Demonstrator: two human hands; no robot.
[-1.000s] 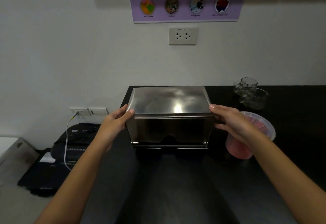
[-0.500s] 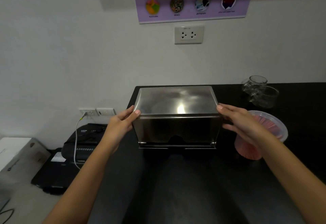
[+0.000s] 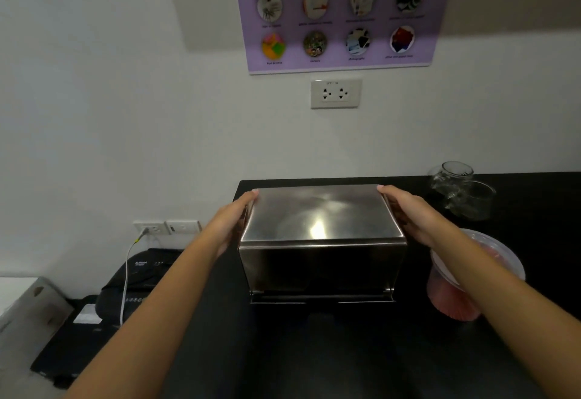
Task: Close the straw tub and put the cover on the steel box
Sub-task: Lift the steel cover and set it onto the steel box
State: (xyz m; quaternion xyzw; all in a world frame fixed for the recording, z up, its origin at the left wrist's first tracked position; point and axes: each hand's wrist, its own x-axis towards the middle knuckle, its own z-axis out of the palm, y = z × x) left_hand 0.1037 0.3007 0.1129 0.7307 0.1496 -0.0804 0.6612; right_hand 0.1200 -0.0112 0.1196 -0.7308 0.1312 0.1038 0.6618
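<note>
Head view: steel box sitting on black counter.
Left hand: fingers stretched flat, pressing box's left side.
Right hand: fingers flat, pressing box's right side.
Straw tub: lid on, standing right of box, partly hidden behind right forearm.
Glass jars: sitting behind tub, right of box.

Two bare forearms are seen, no sleeves reaching into view. Left hand and right hand are bare: no gloves, rings, watch or wristband are worn. Short, pale nails are seen on the fingertips.
</note>
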